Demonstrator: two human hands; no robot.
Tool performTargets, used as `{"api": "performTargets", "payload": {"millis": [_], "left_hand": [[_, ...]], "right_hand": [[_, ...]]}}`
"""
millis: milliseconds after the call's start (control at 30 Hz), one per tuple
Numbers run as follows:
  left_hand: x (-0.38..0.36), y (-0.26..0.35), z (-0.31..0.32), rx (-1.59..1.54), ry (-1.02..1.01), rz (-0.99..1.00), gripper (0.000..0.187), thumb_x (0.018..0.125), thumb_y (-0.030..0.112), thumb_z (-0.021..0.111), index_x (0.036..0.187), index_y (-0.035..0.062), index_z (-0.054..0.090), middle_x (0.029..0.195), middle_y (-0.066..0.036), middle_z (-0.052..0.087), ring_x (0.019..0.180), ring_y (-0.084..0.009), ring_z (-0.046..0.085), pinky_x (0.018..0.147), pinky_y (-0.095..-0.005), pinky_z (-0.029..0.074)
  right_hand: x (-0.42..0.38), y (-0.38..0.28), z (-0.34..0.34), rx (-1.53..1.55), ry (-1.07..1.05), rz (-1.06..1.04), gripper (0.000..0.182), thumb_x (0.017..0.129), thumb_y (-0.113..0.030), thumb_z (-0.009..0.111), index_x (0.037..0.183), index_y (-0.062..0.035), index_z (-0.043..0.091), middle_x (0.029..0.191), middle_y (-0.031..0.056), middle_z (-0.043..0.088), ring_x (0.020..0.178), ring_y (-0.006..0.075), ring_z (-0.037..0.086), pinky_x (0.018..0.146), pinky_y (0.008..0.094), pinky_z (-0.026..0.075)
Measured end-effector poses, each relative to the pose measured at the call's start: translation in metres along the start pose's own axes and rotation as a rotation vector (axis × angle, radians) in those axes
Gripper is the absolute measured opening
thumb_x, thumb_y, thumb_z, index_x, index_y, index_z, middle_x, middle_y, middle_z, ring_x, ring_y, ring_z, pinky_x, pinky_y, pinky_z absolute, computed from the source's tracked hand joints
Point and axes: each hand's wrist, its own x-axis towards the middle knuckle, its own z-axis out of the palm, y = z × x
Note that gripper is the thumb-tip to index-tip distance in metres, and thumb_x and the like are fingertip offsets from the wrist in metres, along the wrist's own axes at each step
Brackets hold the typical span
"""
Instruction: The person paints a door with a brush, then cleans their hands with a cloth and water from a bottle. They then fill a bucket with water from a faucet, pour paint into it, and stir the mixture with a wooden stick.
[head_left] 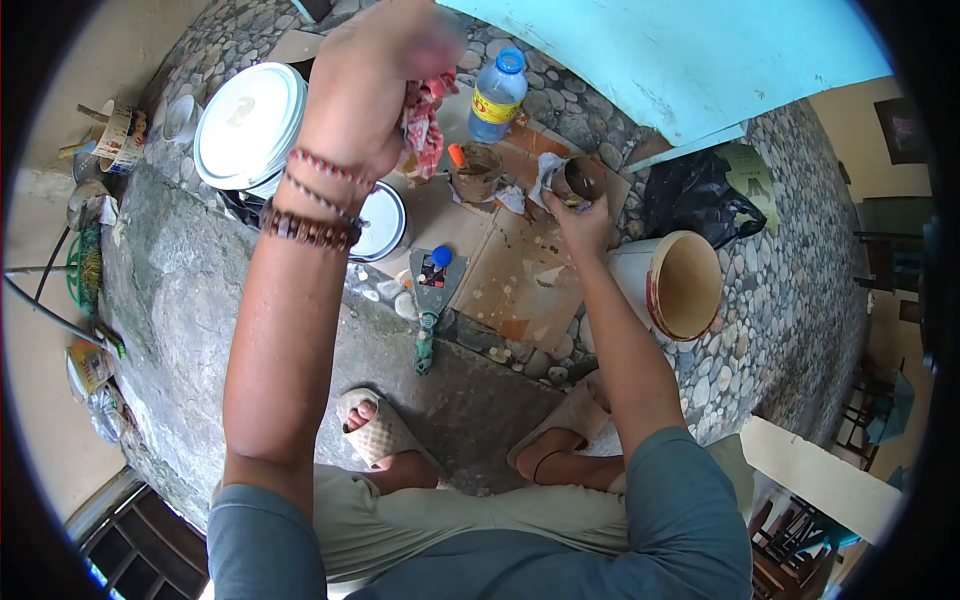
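My left hand (375, 70) is raised high near the top edge, its fingers partly blurred, closed on a crumpled red-and-white cloth (425, 128). Over the cardboard, my right hand (583, 222) is wrapped round a brown-stained, open-topped cup-like container (580, 180). Something white and crumpled (549, 172) is against the container's left side. To the left of it stands another brown-stained container (477, 175) with an orange-ended handle (457, 155) in it. Behind that is a clear bottle (497, 95) with a blue cap and yellow label.
Stained cardboard (525, 270) covers pebbled ground. A scraper-like tool (432, 285) with a blue cap on its blade lies in front. White lidded buckets (250, 125) stand left; an open bucket (655, 285) lies tipped right, near a black plastic bag (700, 195). A light-blue panel (680, 60) rises behind.
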Motion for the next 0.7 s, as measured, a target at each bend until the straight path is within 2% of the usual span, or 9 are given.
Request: {"api": "performTargets", "payload": {"millis": [33, 100, 133, 233, 400, 533, 600, 667, 700], "left_hand": [[0.002, -0.003, -0.009, 0.005, 0.0, 0.004, 0.031, 0.094, 0.034, 0.059, 0.073, 0.0123, 0.053, 0.058, 0.004, 0.049, 0.044, -0.0072, 0.043, 0.043, -0.0195, 0.036], [0.004, 0.004, -0.028, -0.056, -0.285, -0.076, 0.017, 0.095, 0.015, 0.053, 0.103, 0.0021, 0.061, 0.093, -0.005, 0.065, 0.085, -0.013, 0.062, 0.075, -0.0274, 0.049], [0.002, 0.004, -0.027, -0.002, -0.29, -0.023, 0.019, 0.096, 0.016, 0.052, 0.11, 0.0035, 0.057, 0.097, -0.004, 0.063, 0.088, -0.0114, 0.061, 0.078, -0.0262, 0.049], [-0.006, 0.005, -0.019, -0.004, -0.238, 0.02, 0.019, 0.096, 0.013, 0.051, 0.111, 0.0035, 0.056, 0.096, -0.003, 0.062, 0.089, -0.0111, 0.06, 0.079, -0.0254, 0.047], [0.0, 0.001, -0.018, 0.035, -0.117, 0.019, 0.016, 0.097, 0.021, 0.052, 0.087, 0.0088, 0.054, 0.071, 0.002, 0.057, 0.049, -0.0068, 0.051, 0.042, -0.0189, 0.038], [0.005, -0.011, -0.018, 0.111, -0.127, 0.003, 0.027, 0.093, 0.035, 0.059, 0.08, 0.0113, 0.057, 0.063, 0.003, 0.054, 0.049, -0.0062, 0.05, 0.042, -0.0201, 0.039], [0.004, -0.019, -0.01, 0.155, -0.107, -0.016, 0.031, 0.096, 0.034, 0.055, 0.082, 0.007, 0.059, 0.063, 0.001, 0.055, 0.05, -0.0072, 0.051, 0.046, -0.0204, 0.042], [-0.006, -0.03, 0.012, -0.018, -0.092, -0.046, 0.034, 0.099, 0.032, 0.049, 0.084, 0.0028, 0.059, 0.065, -0.002, 0.056, 0.052, -0.0088, 0.052, 0.049, -0.0208, 0.044], [-0.01, -0.037, 0.009, 0.087, -0.149, -0.1, 0.035, 0.099, 0.032, 0.047, 0.083, 0.0024, 0.059, 0.072, -0.004, 0.06, 0.059, -0.0116, 0.058, 0.055, -0.0225, 0.047]], "right_hand": [[0.005, 0.002, 0.006, -0.012, -0.013, 0.018, 0.074, 0.057, -0.036, 0.088, 0.111, 0.005, 0.056, 0.101, 0.0211, 0.066, 0.095, 0.035, 0.065, 0.082, 0.0408, 0.05], [0.012, 0.003, 0.018, -0.046, -0.021, 0.013, 0.075, 0.057, -0.037, 0.088, 0.111, 0.005, 0.056, 0.1, 0.0216, 0.066, 0.095, 0.0362, 0.065, 0.082, 0.0418, 0.05], [0.014, 0.004, 0.023, -0.086, -0.029, 0.008, 0.076, 0.056, -0.037, 0.088, 0.11, 0.0051, 0.056, 0.1, 0.0222, 0.066, 0.095, 0.0373, 0.064, 0.082, 0.0429, 0.05], [0.016, 0.004, 0.03, -0.019, -0.053, 0.099, 0.078, 0.055, -0.039, 0.088, 0.111, 0.0049, 0.056, 0.1, 0.0221, 0.066, 0.096, 0.0374, 0.064, 0.083, 0.0433, 0.049], [0.003, -0.009, 0.014, -0.105, 0.012, -0.002, 0.087, 0.056, -0.041, 0.089, 0.121, 0.006, 0.051, 0.12, 0.0245, 0.056, 0.112, 0.0366, 0.055, 0.093, 0.0431, 0.044], [-0.011, -0.032, -0.011, 0.013, 0.247, -0.042, 0.079, 0.073, -0.034, 0.081, 0.131, 0.0054, 0.045, 0.136, 0.0234, 0.044, 0.122, 0.0344, 0.046, 0.099, 0.0435, 0.039], [0.006, -0.076, -0.025, 0.134, 0.31, -0.147, 0.057, 0.088, -0.023, 0.066, 0.133, 0.0052, 0.045, 0.134, 0.0167, 0.048, 0.122, 0.0257, 0.047, 0.104, 0.0365, 0.035], [0.005, -0.176, -0.038, 0.498, 0.03, -0.241, 0.048, 0.096, -0.023, 0.051, 0.134, 0.0056, 0.043, 0.137, 0.0179, 0.047, 0.123, 0.0259, 0.047, 0.104, 0.035, 0.034], [0.001, -0.214, -0.043, 0.504, -0.027, -0.375, 0.045, 0.096, -0.021, 0.049, 0.133, 0.006, 0.045, 0.129, 0.0178, 0.051, 0.108, 0.022, 0.051, 0.095, 0.0326, 0.039]]}}
